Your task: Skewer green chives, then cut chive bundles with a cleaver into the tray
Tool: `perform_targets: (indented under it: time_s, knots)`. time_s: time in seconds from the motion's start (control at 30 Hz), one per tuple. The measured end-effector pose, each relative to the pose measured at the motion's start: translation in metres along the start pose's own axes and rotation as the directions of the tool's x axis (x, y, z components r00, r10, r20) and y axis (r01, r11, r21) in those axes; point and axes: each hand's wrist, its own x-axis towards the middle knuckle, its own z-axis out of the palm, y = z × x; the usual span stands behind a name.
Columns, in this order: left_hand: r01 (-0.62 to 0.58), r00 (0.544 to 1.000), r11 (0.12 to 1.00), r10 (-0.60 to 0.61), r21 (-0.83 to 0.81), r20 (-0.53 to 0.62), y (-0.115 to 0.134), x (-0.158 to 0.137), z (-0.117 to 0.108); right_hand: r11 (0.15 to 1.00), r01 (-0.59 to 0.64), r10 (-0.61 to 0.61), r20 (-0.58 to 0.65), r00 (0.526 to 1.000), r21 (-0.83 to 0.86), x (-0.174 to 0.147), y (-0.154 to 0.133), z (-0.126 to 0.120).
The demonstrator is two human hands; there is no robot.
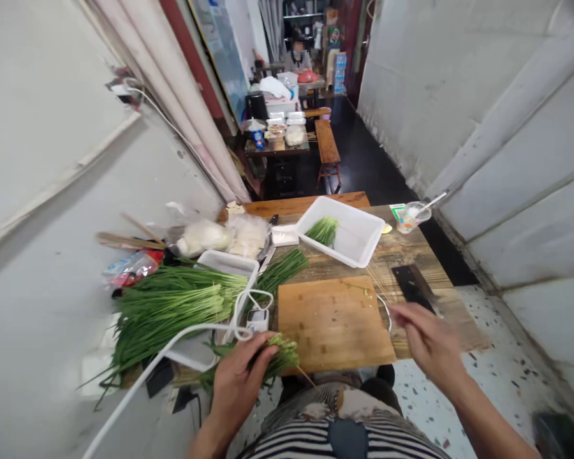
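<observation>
My left hand (242,376) is closed around a bunch of green chives (282,357), with the pale cut ends pointing right over the near left edge of the wooden cutting board (332,328). A thin bamboo skewer (307,376) sticks out from the bunch. To the right of the board, my right hand (430,344) has its thumb and fingers drawn together near a white loop (386,312) at the board's edge. Whatever those fingers hold is too small to make out. Loose bamboo skewers (381,284) lie just beyond it.
A white tray (210,255) at left carries a large heap of chives (172,306). More chives (282,268) lie beside it. A white bin (358,239) holds a small bundle. A cleaver (414,288), a plastic cup (409,220) and a white cable (138,382) are around. Someone sits far back.
</observation>
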Motion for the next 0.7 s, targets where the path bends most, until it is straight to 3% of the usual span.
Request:
perform_targets:
  time_s: [0.07, 0.1, 0.13, 0.17, 0.2, 0.23, 0.3, 0.4, 0.47, 0.53, 0.6, 0.7]
  knots:
    - [0.005, 1.0, 1.0, -0.005, 0.009, 0.025, -0.004, 0.002, 0.013, 0.964, -0.211, 0.222, 0.049, 0.974, -0.163, -0.012, 0.042, 0.012]
    - [0.019, 0.998, 1.0, -0.02, 0.009, 0.06, -0.005, 0.007, 0.022, 0.899, -0.336, 0.368, 0.069, 0.927, -0.281, -0.021, 0.064, 0.018]
    - [0.039, 0.994, 0.999, -0.039, 0.006, 0.101, -0.006, 0.016, 0.033, 0.784, -0.462, 0.529, 0.057, 0.847, -0.415, -0.031, 0.085, 0.024]
    - [0.06, 0.988, 0.998, -0.06, 0.003, 0.145, -0.006, 0.028, 0.047, 0.689, -0.518, 0.631, 0.067, 0.773, -0.508, -0.041, 0.104, 0.03]
    - [0.079, 0.977, 0.997, -0.077, -0.001, 0.197, -0.006, 0.041, 0.063, 0.638, -0.546, 0.681, 0.067, 0.729, -0.543, -0.051, 0.118, 0.035]
    - [0.09, 0.962, 0.996, -0.083, -0.013, 0.262, -0.005, 0.056, 0.082, 0.595, -0.565, 0.721, 0.068, 0.69, -0.572, -0.058, 0.128, 0.04]
    - [0.101, 0.907, 0.994, -0.078, -0.033, 0.414, -0.005, 0.087, 0.125, 0.562, -0.59, 0.749, 0.054, 0.66, -0.579, -0.063, 0.137, 0.048]
    - [0.11, 0.751, 0.994, -0.08, -0.005, 0.655, -0.008, 0.119, 0.193, 0.519, -0.63, 0.772, 0.0, 0.635, -0.578, -0.05, 0.134, 0.054]
    - [0.115, 0.714, 0.993, -0.09, 0.01, 0.694, -0.01, 0.128, 0.233, 0.502, -0.658, 0.792, -0.007, 0.611, -0.561, -0.035, 0.132, 0.053]
    - [0.114, 0.71, 0.993, -0.106, 0.035, 0.696, -0.013, 0.129, 0.261, 0.479, -0.704, 0.822, -0.013, 0.569, -0.524, -0.023, 0.13, 0.045]
    - [0.108, 0.722, 0.992, -0.128, 0.072, 0.68, -0.017, 0.124, 0.275, 0.457, -0.747, 0.845, -0.026, 0.534, -0.482, -0.02, 0.125, 0.035]
    - [0.06, 0.775, 0.991, -0.12, 0.116, 0.621, -0.025, 0.106, 0.276, 0.485, -0.742, 0.83, -0.023, 0.557, -0.463, -0.032, 0.1, 0.024]
